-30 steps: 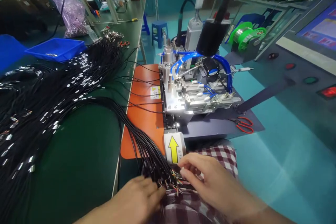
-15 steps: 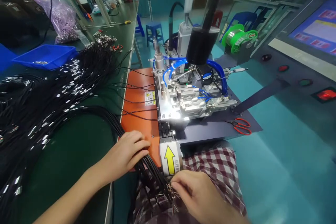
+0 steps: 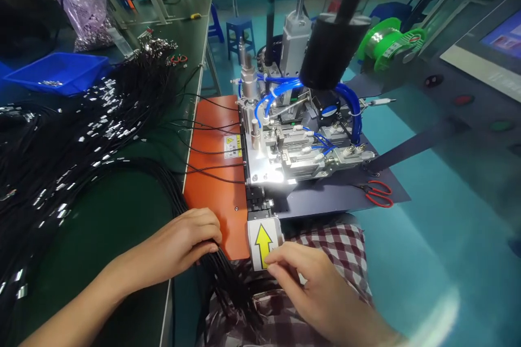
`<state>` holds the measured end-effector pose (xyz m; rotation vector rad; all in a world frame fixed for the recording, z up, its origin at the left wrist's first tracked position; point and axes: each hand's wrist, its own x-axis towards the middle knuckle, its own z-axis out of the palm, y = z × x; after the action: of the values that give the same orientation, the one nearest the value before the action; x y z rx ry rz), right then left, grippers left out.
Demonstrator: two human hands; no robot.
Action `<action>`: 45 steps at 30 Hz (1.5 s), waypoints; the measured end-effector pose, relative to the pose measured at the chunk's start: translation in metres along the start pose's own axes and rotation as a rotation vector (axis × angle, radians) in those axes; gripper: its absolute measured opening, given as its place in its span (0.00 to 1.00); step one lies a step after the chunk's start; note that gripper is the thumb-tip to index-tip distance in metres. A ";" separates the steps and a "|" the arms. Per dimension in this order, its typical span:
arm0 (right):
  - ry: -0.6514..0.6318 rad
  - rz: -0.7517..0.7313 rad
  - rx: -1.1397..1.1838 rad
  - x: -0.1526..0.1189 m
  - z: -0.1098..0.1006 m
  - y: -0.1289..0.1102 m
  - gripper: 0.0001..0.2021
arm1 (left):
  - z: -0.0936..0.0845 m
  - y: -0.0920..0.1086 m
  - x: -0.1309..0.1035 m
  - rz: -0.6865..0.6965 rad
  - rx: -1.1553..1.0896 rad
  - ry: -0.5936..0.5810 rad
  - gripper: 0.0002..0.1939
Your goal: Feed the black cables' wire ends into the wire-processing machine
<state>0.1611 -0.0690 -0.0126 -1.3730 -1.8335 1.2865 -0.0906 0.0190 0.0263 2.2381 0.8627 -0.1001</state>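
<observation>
My left hand [image 3: 195,236] is closed round a bundle of thin black cables [image 3: 228,276] at the front corner of the orange plate [image 3: 214,190]. The bundle's stripped ends hang over a checked cloth on my lap, blurred. My right hand [image 3: 309,282] is apart from the bundle, thumb and forefinger pinched together in front of a white label with a yellow arrow [image 3: 264,244]. Whatever is in that pinch is too small to make out. Several single black cables [image 3: 215,146] run across the orange plate to the metal machine [image 3: 301,146].
More black cables with shiny ends [image 3: 109,114] cover the green table [image 3: 122,217] at left, beside a blue tray [image 3: 57,73]. Red-handled cutters [image 3: 378,193] lie on the machine's dark base. A green wire spool [image 3: 386,43] and a control panel [image 3: 468,87] stand at right.
My right hand has lifted up and away from the cable ends. My left hand has shifted slightly left, still on the bundle. The camera view has tilted a little.
</observation>
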 end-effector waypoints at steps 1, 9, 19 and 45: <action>-0.008 -0.002 0.003 0.000 0.000 0.001 0.08 | -0.001 0.001 -0.001 -0.011 0.023 -0.017 0.10; -0.047 0.007 0.071 0.005 0.007 0.004 0.09 | -0.006 0.002 -0.005 -0.025 -0.194 0.037 0.13; -0.089 0.250 0.698 0.015 -0.004 0.010 0.22 | 0.033 -0.016 -0.003 0.192 0.316 0.626 0.14; 0.208 0.213 0.608 0.031 -0.047 0.022 0.11 | 0.042 0.059 0.071 -0.127 -0.748 0.252 0.08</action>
<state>0.1988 -0.0218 -0.0168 -1.3091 -1.0491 1.5683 0.0076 0.0004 0.0092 1.5097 0.9734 0.3940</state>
